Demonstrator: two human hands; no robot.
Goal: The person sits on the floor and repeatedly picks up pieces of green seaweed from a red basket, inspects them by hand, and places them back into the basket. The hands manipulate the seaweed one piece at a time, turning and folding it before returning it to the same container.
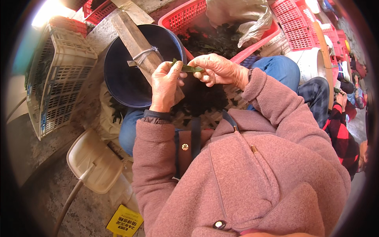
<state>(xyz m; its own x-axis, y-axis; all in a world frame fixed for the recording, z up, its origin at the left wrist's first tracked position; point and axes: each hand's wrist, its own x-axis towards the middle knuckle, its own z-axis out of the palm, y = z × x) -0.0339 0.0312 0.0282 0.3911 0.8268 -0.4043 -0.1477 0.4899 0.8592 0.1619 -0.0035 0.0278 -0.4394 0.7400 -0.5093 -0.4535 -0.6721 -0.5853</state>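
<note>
Between my two hands stretches a short dark green strip (192, 69), leaf or seaweed. My left hand (165, 84) pinches its left end between thumb and fingers. At the other end, the fingers of my right hand (217, 69) are closed on it. Just beyond my left hand, a wooden plank (134, 40) slants over a dark blue bucket (117, 80). A strip of cloth (145, 56) is tied around the plank, and a small flat piece sticks out beside it. Dark pieces (201, 100) lie in a heap below my hands.
Ahead stands a red plastic basket (183, 17) with dark green pieces and a whitish sack (239, 14). A white slatted crate (68, 74) is at left, near a pale long-handled scoop (94, 160). A yellow printed bag (125, 220) lies below. People sit at right beside a white bucket (306, 63).
</note>
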